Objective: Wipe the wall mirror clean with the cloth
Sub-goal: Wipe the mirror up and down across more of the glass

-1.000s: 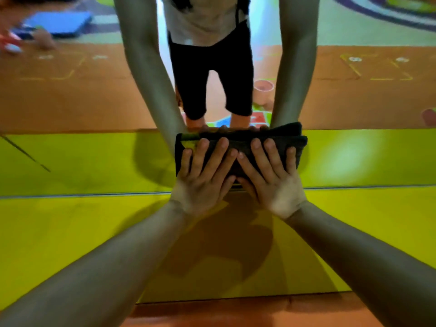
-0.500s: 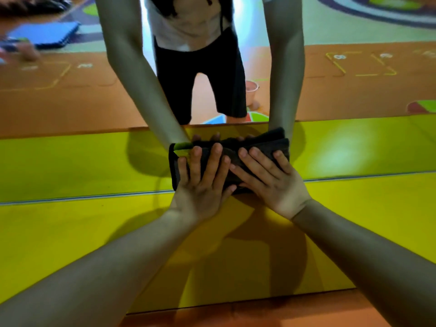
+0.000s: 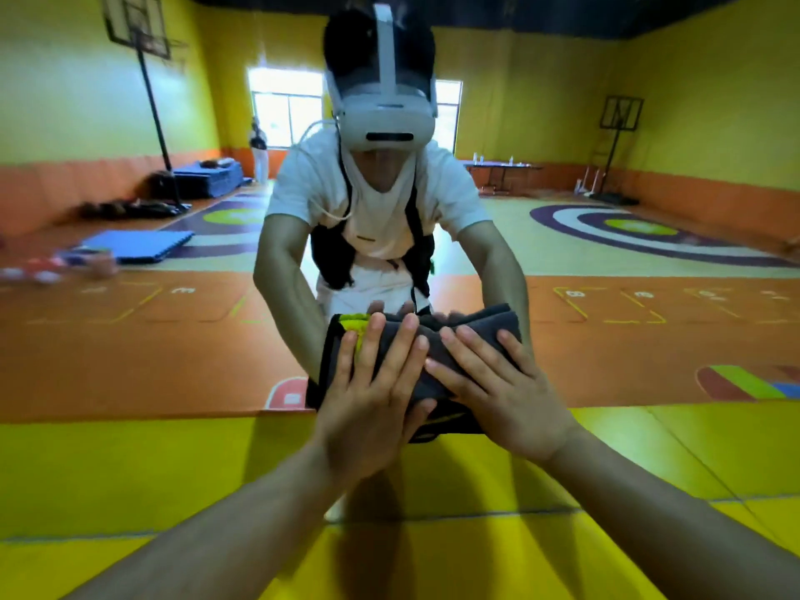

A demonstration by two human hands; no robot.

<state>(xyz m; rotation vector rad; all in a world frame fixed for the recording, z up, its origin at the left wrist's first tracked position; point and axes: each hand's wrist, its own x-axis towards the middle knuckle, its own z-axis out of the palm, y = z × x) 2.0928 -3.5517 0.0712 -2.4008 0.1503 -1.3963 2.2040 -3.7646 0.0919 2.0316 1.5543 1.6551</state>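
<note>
Pressing cloth (image 3: 459, 339) against mirror (image 3: 130, 348), lower edge.

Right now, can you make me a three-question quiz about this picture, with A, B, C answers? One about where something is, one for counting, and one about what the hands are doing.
1. Where is the cloth?
A. On the floor.
B. Against the mirror, at its lower edge.
C. Hanging from a hoop.

2. How many hands press on the cloth?
A. None.
B. One.
C. Two.

3. How do the fingers lie on the cloth?
A. Straight and flat.
B. Curled into fists.
C. Pinching one corner.

Answers:
1 B: the cloth lies flat on the glass, just above the yellow wall pad.
2 C: the left hand and the right hand are both on it.
3 A: every finger is stretched out over the cloth.
</note>
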